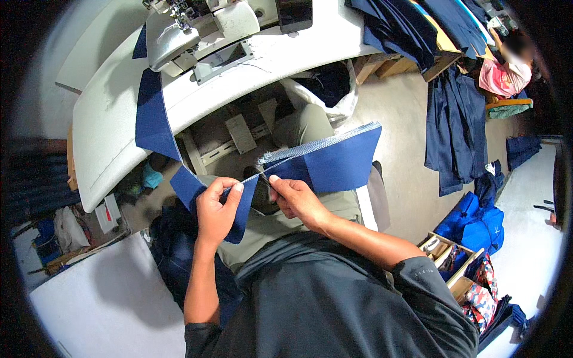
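My left hand (218, 209) pinches a navy blue fabric piece (240, 216) by its pale overlocked edge. A strip of similar pieces (156, 110) runs from it over the table edge up to the sewing machine (200, 33). My right hand (296, 201) is closed beside that edge, thumb on top. Something small and dark shows under its fingers, but its kind is hidden. Beyond the right hand, a stack of blue fabric pieces (343, 160) rests over my lap, stitched edges lined up on the far side.
The white sewing table (113, 146) curves across ahead, with a dark phone (294, 15) on it. A white sack (343, 98) with dark cloth sits below. Navy garments (456, 128) hang at the right. A drawer unit (456, 262) stands lower right. Another person (507, 71) sits far right.
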Available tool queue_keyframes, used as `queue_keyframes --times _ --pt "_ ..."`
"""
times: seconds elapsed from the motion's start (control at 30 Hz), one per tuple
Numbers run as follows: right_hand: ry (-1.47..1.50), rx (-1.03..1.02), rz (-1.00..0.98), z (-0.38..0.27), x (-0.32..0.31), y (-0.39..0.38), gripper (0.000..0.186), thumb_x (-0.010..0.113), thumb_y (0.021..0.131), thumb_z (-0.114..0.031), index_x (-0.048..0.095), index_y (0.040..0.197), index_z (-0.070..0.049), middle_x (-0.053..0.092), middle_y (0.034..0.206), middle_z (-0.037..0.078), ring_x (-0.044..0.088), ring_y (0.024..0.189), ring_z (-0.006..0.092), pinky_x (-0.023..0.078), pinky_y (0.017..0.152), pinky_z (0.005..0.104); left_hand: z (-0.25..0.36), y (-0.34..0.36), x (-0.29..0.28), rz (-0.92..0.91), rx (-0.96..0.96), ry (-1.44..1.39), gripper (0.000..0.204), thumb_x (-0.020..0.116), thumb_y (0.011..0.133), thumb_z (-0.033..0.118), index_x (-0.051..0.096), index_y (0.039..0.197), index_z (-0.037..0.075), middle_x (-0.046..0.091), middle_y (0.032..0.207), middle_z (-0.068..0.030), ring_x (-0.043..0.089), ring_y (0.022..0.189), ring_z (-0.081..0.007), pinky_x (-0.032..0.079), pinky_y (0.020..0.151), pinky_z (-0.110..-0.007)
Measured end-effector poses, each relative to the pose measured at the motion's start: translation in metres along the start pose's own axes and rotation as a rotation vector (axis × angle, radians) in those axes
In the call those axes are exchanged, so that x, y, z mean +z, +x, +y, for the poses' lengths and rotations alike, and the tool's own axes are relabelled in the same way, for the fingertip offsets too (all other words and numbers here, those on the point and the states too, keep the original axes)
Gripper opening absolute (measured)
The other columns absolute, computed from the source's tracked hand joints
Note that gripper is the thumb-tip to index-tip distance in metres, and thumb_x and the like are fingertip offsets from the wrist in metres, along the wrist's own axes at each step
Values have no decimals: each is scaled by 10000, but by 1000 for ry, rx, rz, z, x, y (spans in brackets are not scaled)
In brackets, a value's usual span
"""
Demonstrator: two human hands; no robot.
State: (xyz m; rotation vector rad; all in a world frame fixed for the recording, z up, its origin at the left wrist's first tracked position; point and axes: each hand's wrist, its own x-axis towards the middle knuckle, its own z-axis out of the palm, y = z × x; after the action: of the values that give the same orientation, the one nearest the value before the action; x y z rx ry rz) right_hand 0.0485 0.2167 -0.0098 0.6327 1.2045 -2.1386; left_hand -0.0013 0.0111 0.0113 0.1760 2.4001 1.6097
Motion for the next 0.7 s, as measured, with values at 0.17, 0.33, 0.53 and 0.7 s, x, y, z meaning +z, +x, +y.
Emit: queue_keyframes --times 0.17,0.33,0.53,0.7 --pt "111 8 -37 2 5 5 469 514 1040 -508 546 798 -108 368 548 -78 276 450 51 205 423 264 -2 -2 -2 -70 -86 21 71 661 975 56 657 994 -12 661 920 6 589 848 -53 491 776 -234" --pt "41 -55 11 4 14 12 467 518 1041 -498 541 773 -117 371 552 -79 285 457 49 212 424 260 -1 -5 -1 -76 -107 22 72 664 972 60 660 990 -10 658 909 12 584 834 -50 487 758 -230" --pt "90 -103 23 5 13 -5 430 523 1045 -486 528 807 -128 328 593 -90 237 504 51 177 466 262 -2 -5 -3 -78 -112 8 76 662 974 64 655 998 -8 654 906 18 577 830 -42 479 755 -222" --pt "20 -174 110 -6 28 -25 304 634 1015 -341 578 836 -101 466 656 -88 365 545 25 281 476 233 9 -6 7 -39 -37 -90 106 688 960 97 675 971 -8 654 804 17 553 748 -30 473 675 -226"
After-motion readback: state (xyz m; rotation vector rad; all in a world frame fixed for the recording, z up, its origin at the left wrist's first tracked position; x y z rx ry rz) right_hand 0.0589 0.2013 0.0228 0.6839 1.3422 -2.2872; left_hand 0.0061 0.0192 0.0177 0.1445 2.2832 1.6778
